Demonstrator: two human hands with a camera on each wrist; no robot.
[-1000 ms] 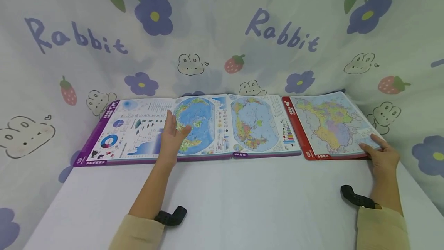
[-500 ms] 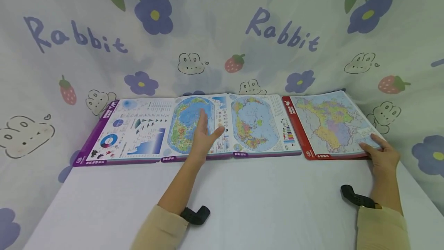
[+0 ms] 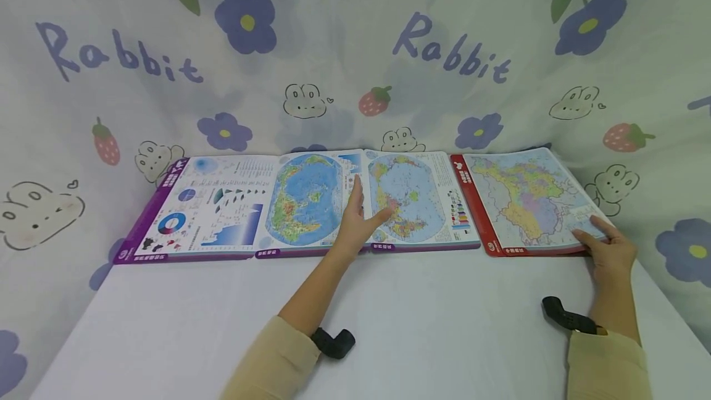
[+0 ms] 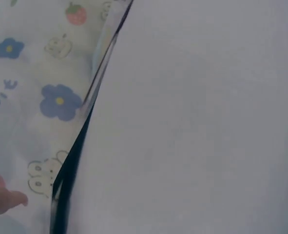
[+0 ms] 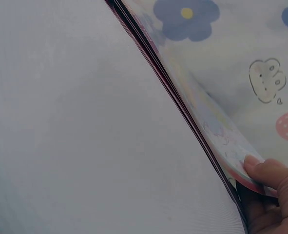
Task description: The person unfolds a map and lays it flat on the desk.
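Note:
Laminated map sheets lie in a row along the back of the table. My left hand (image 3: pixel 355 227) hovers with straight fingers and thumb spread over the seam between the blue-green world map (image 3: pixel 304 199) and the paler world map (image 3: pixel 411 199). Only its thumb (image 4: pixel 7 201) shows in the left wrist view. On the far right my right hand (image 3: pixel 613 255) holds the near right corner of the red-edged map (image 3: pixel 516 202). In the right wrist view, the thumb (image 5: pixel 260 170) presses on top of that corner while the other fingers are tucked underneath, lifting the edge slightly.
At the left end lies a purple-edged chart sheet (image 3: pixel 205 208) with graphs and a ring diagram. A patterned curtain (image 3: pixel 344 48) hangs right behind the row. The white tabletop (image 3: pixel 433 313) spreads out in front. Each wrist wears a black camera band (image 3: pixel 333 343).
My left hand has swept rightward from the chart sheet's edge, across the blue-green world map, to the seam beside the paler one. My right hand keeps its hold on the red-edged map's corner.

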